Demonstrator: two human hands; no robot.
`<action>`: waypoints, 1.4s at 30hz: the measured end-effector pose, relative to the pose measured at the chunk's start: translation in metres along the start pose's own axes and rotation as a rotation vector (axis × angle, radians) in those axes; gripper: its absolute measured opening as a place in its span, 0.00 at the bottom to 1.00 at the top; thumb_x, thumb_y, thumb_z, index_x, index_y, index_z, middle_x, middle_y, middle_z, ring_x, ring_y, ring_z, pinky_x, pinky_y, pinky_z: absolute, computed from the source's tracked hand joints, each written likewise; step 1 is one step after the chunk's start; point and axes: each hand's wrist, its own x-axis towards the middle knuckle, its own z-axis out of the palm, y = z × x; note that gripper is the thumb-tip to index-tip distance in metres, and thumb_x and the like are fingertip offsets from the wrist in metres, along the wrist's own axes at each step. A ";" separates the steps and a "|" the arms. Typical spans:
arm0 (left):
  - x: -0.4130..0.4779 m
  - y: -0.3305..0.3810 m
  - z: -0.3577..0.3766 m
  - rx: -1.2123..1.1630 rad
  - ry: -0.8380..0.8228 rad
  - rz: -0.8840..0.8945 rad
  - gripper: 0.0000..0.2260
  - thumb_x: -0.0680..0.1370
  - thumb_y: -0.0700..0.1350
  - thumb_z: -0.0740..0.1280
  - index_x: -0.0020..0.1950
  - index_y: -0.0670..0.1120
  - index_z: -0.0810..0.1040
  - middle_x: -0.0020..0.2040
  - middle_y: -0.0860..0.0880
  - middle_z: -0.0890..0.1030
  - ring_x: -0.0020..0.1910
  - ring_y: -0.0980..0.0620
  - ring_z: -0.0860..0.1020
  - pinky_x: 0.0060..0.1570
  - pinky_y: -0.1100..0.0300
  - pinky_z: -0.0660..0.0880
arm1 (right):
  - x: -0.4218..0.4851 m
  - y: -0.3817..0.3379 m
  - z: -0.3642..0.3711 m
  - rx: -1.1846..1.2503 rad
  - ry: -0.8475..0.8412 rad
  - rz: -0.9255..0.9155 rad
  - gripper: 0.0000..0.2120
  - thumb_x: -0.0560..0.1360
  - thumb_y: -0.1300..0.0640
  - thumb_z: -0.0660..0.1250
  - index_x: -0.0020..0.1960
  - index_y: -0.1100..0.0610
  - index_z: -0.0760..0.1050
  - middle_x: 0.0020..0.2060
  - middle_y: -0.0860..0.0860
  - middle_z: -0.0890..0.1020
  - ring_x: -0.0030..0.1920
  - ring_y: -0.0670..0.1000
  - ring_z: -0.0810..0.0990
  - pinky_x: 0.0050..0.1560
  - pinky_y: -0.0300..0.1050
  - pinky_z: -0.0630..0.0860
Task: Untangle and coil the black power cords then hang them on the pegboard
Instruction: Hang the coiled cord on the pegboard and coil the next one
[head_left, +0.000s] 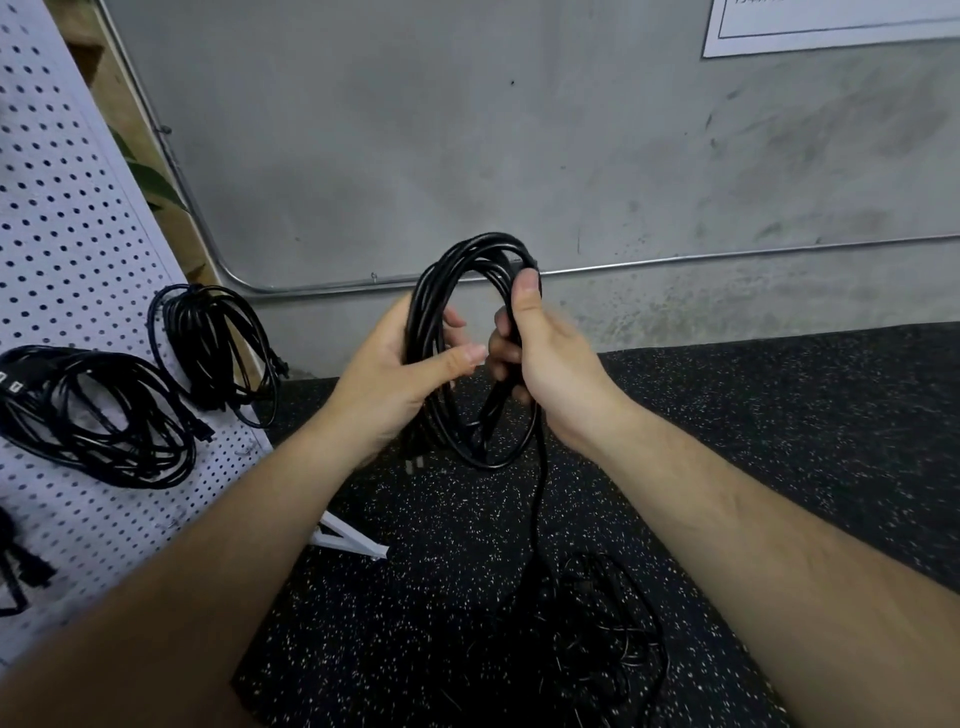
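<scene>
Both hands meet at chest height in front of the person and share one coil of black power cord (470, 248). The left hand (400, 376) grips the coil's left side, fingers passed through the loop and thumb laid across the front of the strands. The right hand (548, 358) is curled round the coil's right side, its thumb pointing up and pressing the strands near the top. The coil stands upright between the two hands, its top arc rising above them and its bottom arc hanging below them.

From the right side of the coil a loose tail (540, 483) drops straight down to a tangled heap of cord (592, 629) on the speckled black floor (753, 415), below and between the forearms.

To the left, well apart from the hands, leans the white pegboard (67, 218). Two finished coils hang on it: an upper coil (218, 353) nearer the hands and a lower coil (98, 415) further left. Behind everything is a grey concrete wall (519, 130) with a metal conduit (701, 254) running along it.
</scene>
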 end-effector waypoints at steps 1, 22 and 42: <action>0.000 -0.001 -0.001 -0.011 0.010 -0.035 0.14 0.71 0.45 0.76 0.53 0.46 0.78 0.49 0.49 0.83 0.49 0.52 0.82 0.54 0.56 0.78 | 0.001 -0.001 0.001 0.017 -0.001 -0.010 0.26 0.82 0.33 0.48 0.40 0.52 0.67 0.24 0.43 0.69 0.32 0.47 0.73 0.33 0.40 0.64; -0.008 -0.030 0.042 -0.038 0.008 -0.151 0.20 0.73 0.26 0.71 0.33 0.49 0.73 0.33 0.55 0.80 0.35 0.54 0.81 0.41 0.57 0.79 | 0.004 0.013 -0.011 -0.042 -0.095 0.017 0.33 0.81 0.32 0.47 0.65 0.55 0.76 0.54 0.50 0.84 0.53 0.50 0.82 0.59 0.47 0.76; 0.018 -0.020 -0.012 -0.198 0.443 -0.093 0.17 0.78 0.28 0.65 0.42 0.48 0.66 0.41 0.43 0.78 0.33 0.48 0.78 0.33 0.56 0.78 | -0.039 0.171 -0.021 -0.762 -0.575 0.385 0.11 0.85 0.50 0.59 0.55 0.54 0.78 0.52 0.49 0.84 0.48 0.48 0.82 0.45 0.38 0.78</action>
